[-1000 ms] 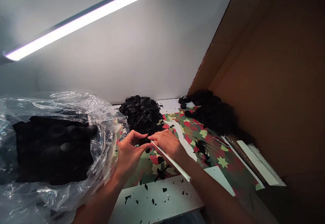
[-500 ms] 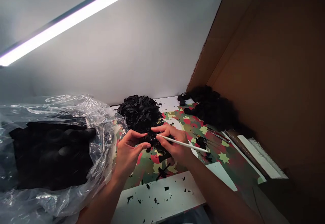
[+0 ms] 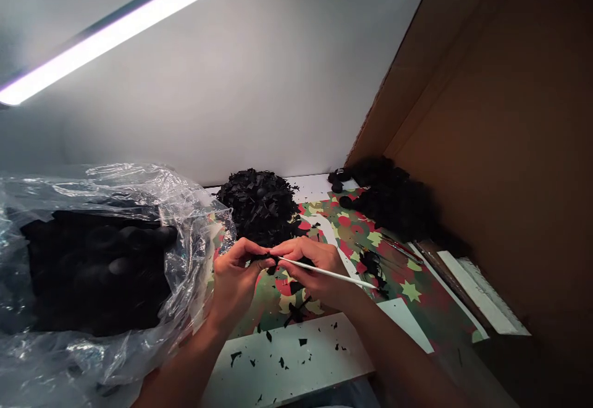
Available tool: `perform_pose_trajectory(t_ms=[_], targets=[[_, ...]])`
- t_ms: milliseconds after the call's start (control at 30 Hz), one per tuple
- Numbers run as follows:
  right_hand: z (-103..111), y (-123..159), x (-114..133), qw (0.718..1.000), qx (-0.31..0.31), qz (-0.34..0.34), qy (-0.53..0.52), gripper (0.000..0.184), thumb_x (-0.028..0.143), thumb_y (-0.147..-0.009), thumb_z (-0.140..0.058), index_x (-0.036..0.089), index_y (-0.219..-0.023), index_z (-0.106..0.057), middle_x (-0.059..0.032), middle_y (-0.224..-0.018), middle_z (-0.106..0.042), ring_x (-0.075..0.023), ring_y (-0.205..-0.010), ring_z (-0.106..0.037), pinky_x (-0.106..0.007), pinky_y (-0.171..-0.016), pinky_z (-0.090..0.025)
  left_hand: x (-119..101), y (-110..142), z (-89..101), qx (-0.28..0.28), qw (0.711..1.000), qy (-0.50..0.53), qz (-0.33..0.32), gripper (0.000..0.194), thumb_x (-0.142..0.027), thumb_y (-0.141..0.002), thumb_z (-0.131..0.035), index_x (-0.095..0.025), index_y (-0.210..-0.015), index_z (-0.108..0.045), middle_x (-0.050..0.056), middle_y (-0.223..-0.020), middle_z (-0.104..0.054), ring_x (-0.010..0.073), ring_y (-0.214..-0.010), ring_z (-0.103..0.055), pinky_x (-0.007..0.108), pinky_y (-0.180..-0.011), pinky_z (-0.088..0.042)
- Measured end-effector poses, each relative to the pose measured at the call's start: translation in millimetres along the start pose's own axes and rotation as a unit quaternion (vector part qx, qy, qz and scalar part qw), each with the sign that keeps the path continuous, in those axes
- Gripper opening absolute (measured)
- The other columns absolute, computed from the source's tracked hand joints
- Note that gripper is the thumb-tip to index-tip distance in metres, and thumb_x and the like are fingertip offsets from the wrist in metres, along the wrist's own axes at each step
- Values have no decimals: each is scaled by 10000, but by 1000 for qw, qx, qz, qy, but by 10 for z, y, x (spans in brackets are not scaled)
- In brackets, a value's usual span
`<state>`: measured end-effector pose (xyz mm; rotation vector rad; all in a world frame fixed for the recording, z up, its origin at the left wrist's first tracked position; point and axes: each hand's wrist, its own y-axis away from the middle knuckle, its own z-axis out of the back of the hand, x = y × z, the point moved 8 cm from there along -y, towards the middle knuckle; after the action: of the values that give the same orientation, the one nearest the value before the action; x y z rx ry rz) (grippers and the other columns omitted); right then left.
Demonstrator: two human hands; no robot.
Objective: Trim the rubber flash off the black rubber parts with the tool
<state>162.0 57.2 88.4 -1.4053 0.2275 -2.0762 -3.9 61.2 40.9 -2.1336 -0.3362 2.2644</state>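
Observation:
My left hand [image 3: 238, 272] is closed, thumb and fingers pinching a small black piece [image 3: 266, 260] whose kind I cannot make out. Against it, at the fingertips, comes my right hand [image 3: 317, 272], closed around a thin white stick [image 3: 333, 273]. The stick slants down to the right past the wrist, and its tip points at the black piece. Just beyond both hands rises a heap of black scraps [image 3: 257, 204]. Below them, a patterned red, green and yellow sheet [image 3: 278, 306] covers the table, with black strips [image 3: 296, 314] lying on it.
On the left, a clear plastic bag [image 3: 185, 272] holds black rounded pieces [image 3: 102, 266]. A dark fluffy pile [image 3: 398, 201] sits at the back right, near tweezers-like metal tools [image 3: 401, 249] and white strips [image 3: 482, 297]. Cardboard [image 3: 500, 136] walls the right side. A white board [image 3: 287, 358] carries scattered flakes.
My two hands have come together, fingertips meeting at the black piece. My left finger and thumb have closed, and the white stick has shifted slightly left and down at its tip.

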Motion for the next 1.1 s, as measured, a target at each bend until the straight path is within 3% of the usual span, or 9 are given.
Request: perform_pose_trajectory(t_ms=[267,533,767,867,967,1100], targets=[[-2,4,-21,999,28,4,27,136,277,-989,-596,232,-889,-676,-30,-1085,-770,-193,-987,-720,-338,-858,-571,36,-29,1,17,999,-39,-14,111,-163,-722,-787,-213,-732,-689,-9,-752,-743,173,-716,-698,261,-657,-541],[-1,-12,-168,994,43,-74,-61,200,324,-956,-642,217,-788,-655,-24,-1033,-785,-186,-867,-736,-321,-771,-587,18,-23,-11,32,998,-40,-20,124,-137,-723,-791,-213,-729,-693,-22,-724,-714,156,-682,-674,248,-647,-534],[-8,2,-112,998,46,-45,-16,232,355,-991,-587,216,-822,-665,-31,-1054,-766,-189,-938,-713,-317,-803,-553,51,-27,-13,35,999,-33,-2,128,-133,-718,-799,-209,-728,-696,-32,-714,-713,141,-667,-668,236,-644,-529],[-49,26,-62,999,31,7,24,238,361,-1031,-517,216,-940,-682,-48,-1076,-755,-188,-962,-694,-337,-868,-527,50,-26,-17,32,999,-27,6,131,-137,-705,-809,-205,-719,-698,-35,-706,-712,134,-652,-664,227,-629,-526],[-55,44,-43,999,-13,37,33,231,325,-1044,-491,224,-939,-670,-48,-1064,-754,-187,-970,-686,-348,-906,-505,33,-28,-21,30,999,-16,11,133,-133,-695,-811,-204,-718,-701,-38,-692,-715,130,-636,-669,219,-615,-529],[-30,35,-156,999,-23,-32,-20,175,327,-1005,-572,245,-898,-684,-14,-1031,-768,-177,-879,-700,-317,-812,-525,4,-38,-16,30,999,22,22,132,-129,-684,-808,-205,-708,-702,-33,-686,-732,133,-626,-686,218,-618,-553]])
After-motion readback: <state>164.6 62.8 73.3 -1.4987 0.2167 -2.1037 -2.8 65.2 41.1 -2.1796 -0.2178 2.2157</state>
